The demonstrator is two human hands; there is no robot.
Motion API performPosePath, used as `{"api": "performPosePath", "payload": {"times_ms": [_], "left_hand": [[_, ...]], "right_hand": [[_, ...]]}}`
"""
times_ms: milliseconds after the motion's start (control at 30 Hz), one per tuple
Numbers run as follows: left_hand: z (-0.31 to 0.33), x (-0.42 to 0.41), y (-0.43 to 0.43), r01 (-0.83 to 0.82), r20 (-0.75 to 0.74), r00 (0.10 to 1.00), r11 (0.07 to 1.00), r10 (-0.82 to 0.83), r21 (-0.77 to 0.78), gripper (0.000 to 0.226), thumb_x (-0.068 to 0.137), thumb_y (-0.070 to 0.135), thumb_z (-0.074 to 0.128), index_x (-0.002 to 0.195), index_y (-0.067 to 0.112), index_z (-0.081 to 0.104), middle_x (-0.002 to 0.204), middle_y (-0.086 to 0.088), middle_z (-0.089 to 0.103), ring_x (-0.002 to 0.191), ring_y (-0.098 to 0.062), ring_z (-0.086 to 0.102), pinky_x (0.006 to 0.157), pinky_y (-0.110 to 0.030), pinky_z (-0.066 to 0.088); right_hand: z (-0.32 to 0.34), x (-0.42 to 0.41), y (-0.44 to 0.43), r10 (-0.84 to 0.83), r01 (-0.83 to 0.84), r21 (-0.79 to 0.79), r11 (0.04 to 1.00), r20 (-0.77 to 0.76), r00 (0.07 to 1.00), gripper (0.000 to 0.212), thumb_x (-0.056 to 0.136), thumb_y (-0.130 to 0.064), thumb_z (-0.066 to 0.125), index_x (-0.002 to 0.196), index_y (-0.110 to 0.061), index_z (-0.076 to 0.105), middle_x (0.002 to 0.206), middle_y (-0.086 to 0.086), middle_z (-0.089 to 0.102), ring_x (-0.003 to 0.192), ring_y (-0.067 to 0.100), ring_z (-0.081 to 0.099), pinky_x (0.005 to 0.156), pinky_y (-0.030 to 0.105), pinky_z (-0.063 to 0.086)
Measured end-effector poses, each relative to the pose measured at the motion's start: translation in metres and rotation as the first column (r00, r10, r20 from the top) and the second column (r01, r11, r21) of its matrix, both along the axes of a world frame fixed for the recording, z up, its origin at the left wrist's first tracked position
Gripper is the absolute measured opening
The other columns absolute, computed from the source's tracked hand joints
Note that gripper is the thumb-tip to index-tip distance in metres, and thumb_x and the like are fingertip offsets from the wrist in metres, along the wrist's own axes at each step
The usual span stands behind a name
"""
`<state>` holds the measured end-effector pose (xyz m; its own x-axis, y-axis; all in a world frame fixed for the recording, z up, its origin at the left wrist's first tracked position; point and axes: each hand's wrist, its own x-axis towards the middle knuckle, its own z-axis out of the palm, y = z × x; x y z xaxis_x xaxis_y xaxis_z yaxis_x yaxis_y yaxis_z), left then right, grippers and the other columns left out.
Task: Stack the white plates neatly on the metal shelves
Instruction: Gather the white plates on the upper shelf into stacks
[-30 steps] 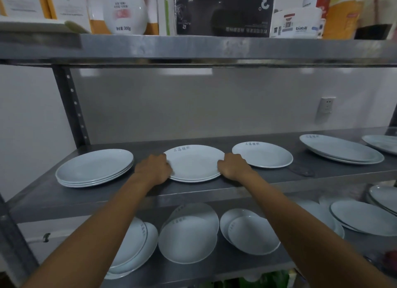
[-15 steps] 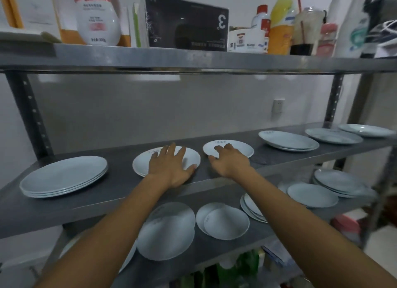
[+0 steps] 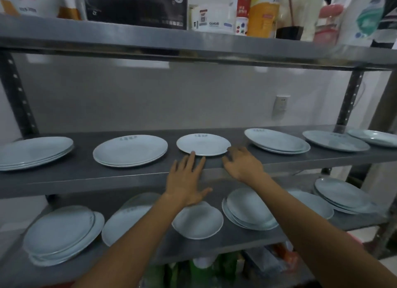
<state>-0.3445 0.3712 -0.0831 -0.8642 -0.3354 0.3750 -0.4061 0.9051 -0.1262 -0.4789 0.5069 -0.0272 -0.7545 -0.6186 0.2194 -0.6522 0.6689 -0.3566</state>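
Observation:
A single white plate (image 3: 203, 144) lies on the middle metal shelf (image 3: 129, 176). My left hand (image 3: 187, 180) is spread flat at the shelf's front edge, its fingertips just reaching that plate's near rim. My right hand (image 3: 242, 162) rests on the shelf at the plate's right rim, fingers bent down and loosely curled. A stack of white plates (image 3: 130, 150) sits left of both hands, and another stack (image 3: 32, 152) at the far left. More stacks (image 3: 277, 140) (image 3: 335, 140) stand to the right.
The lower shelf (image 3: 343, 221) carries several plates and stacks (image 3: 60, 234) (image 3: 197, 222) (image 3: 249, 210) (image 3: 343, 195). The top shelf (image 3: 193, 44) holds a black box (image 3: 137, 6), bottles and jars. A wall socket (image 3: 280, 107) is behind.
Both hands left the stack of plates and moved right to the single plate. My left hand has drawn back to the shelf's front edge. The camera turned right.

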Motion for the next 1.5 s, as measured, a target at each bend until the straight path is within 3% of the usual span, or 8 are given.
{"api": "performPosePath", "payload": {"times_ms": [133, 333, 633, 833, 1033, 1200, 1300, 1500], "left_hand": [[-0.015, -0.011, 0.002, -0.099, -0.056, 0.994, 0.990, 0.094, -0.098, 0.080, 0.079, 0.065, 0.056, 0.147, 0.025, 0.037, 0.159, -0.019, 0.023, 0.134, -0.040, 0.038, 0.107, -0.055, 0.033], [-0.025, -0.020, -0.010, -0.095, -0.133, 0.988, 0.981, 0.073, -0.170, 0.070, 0.071, 0.031, 0.077, 0.136, 0.022, 0.052, 0.129, -0.027, 0.057, 0.119, -0.042, 0.055, 0.100, -0.054, 0.042], [-0.029, -0.023, -0.014, -0.073, -0.128, 0.990, 0.983, 0.052, -0.171, 0.068, 0.072, 0.030, 0.075, 0.135, 0.022, 0.050, 0.126, -0.026, 0.059, 0.118, -0.042, 0.056, 0.098, -0.056, 0.044], [-0.027, -0.024, -0.014, -0.091, -0.113, 0.991, 0.983, 0.073, -0.159, 0.067, 0.072, 0.031, 0.076, 0.134, 0.023, 0.050, 0.126, -0.026, 0.059, 0.118, -0.042, 0.055, 0.099, -0.057, 0.043], [-0.024, -0.020, -0.012, -0.078, -0.093, 0.994, 0.986, 0.065, -0.150, 0.065, 0.081, 0.043, 0.070, 0.138, 0.025, 0.046, 0.130, -0.025, 0.058, 0.123, -0.040, 0.054, 0.100, -0.056, 0.044], [-0.015, -0.012, -0.004, -0.107, -0.048, 0.994, 0.984, 0.101, -0.145, 0.064, 0.097, 0.054, 0.040, 0.153, 0.029, 0.021, 0.153, -0.022, 0.033, 0.142, -0.038, 0.030, 0.116, -0.055, 0.024], [-0.012, 0.000, 0.000, -0.114, -0.060, 0.993, 0.980, 0.105, -0.166, 0.062, 0.095, 0.052, 0.045, 0.150, 0.027, 0.031, 0.146, -0.021, 0.045, 0.136, -0.038, 0.041, 0.111, -0.054, 0.034], [-0.015, 0.054, -0.009, -0.114, -0.075, 0.992, 0.977, 0.102, -0.179, 0.063, 0.091, 0.049, 0.055, 0.145, 0.021, 0.040, 0.140, -0.018, 0.053, 0.128, -0.035, 0.051, 0.105, -0.051, 0.043]], "right_hand": [[0.000, -0.032, -0.002, 0.055, -0.052, 0.045, 0.998, -0.059, 0.997, 0.053, 0.096, -0.045, 0.038, 0.144, -0.022, 0.040, 0.146, 0.009, 0.038, 0.129, 0.032, 0.042, 0.102, 0.044, 0.042], [0.009, -0.058, -0.026, 0.316, -0.306, 0.091, 0.948, -0.140, 0.938, 0.061, 0.084, -0.019, 0.060, 0.142, -0.030, 0.047, 0.158, -0.006, 0.030, 0.141, 0.022, 0.033, 0.111, 0.034, 0.034], [-0.004, -0.044, -0.048, 0.381, -0.293, 0.273, 0.916, -0.367, 0.849, 0.045, 0.090, -0.008, 0.053, 0.130, -0.028, 0.058, 0.126, 0.006, 0.064, 0.113, 0.030, 0.060, 0.086, 0.039, 0.052], [0.004, -0.033, -0.033, 0.387, -0.254, 0.311, 0.916, -0.511, 0.768, 0.038, 0.089, -0.009, 0.051, 0.125, -0.021, 0.054, 0.118, 0.004, 0.066, 0.102, 0.031, 0.063, 0.069, 0.032, 0.038], [0.014, -0.025, -0.018, 0.376, -0.251, 0.297, 0.921, -0.517, 0.769, 0.039, 0.088, -0.004, 0.052, 0.124, -0.018, 0.051, 0.114, 0.006, 0.065, 0.100, 0.033, 0.061, 0.069, 0.034, 0.037], [0.025, -0.015, -0.008, 0.361, -0.291, 0.215, 0.932, -0.588, 0.724, 0.038, 0.086, -0.002, 0.054, 0.121, -0.016, 0.054, 0.108, 0.006, 0.066, 0.096, 0.032, 0.062, 0.068, 0.033, 0.034], [0.031, -0.002, -0.007, 0.368, -0.346, 0.164, 0.924, -0.630, 0.684, 0.035, 0.085, -0.001, 0.055, 0.117, -0.015, 0.057, 0.103, 0.006, 0.067, 0.091, 0.030, 0.063, 0.070, 0.032, 0.037], [0.031, 0.045, -0.024, 0.383, -0.444, 0.130, 0.886, -0.746, 0.545, 0.043, 0.033, -0.002, 0.086, 0.067, -0.020, 0.067, 0.054, -0.005, 0.062, 0.044, 0.018, 0.058, 0.046, 0.024, 0.047]]}}
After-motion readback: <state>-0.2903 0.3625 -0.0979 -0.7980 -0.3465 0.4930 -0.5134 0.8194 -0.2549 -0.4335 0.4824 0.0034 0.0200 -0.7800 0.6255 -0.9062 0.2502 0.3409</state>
